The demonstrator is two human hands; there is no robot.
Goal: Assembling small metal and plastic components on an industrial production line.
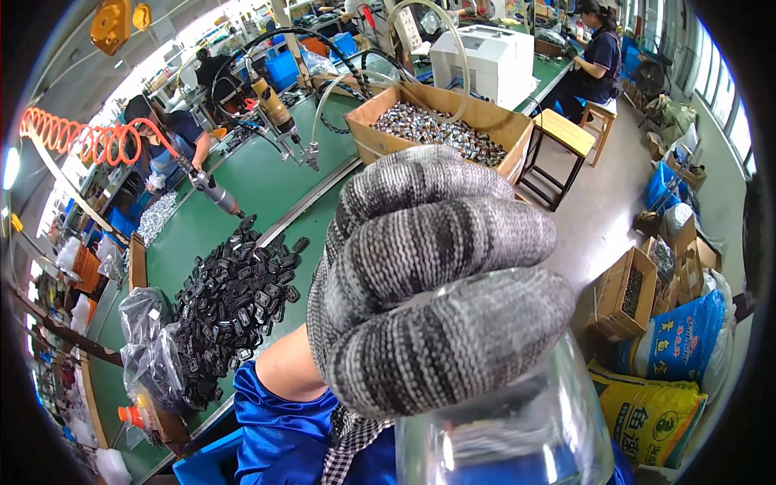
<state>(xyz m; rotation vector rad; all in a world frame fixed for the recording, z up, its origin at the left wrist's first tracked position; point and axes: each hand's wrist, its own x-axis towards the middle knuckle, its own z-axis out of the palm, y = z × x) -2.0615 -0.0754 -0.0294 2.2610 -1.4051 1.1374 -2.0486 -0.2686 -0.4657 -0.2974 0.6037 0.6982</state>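
My left hand (440, 275), in a grey and black knitted glove, fills the middle of the view, very close. Its fingers are closed around a clear jar (505, 432), whose visible part shows below them. The glove hides the rest of the jar. A bare wrist (295, 368) and a shiny blue sleeve (279, 420) lead to the hand from the lower left. My right hand does not show. Behind my left wrist, a heap of small black plastic parts (234, 303) lies on the green worktable (190, 238).
A cardboard box (372, 149) of small metal parts stands beyond the glove. A power screwdriver (214, 194) hangs on an orange coiled hose (81, 137). Two people (174, 141) (600, 61) sit farther off. Stool (558, 133), sacks (659, 412) and boxes (626, 295) are at right.
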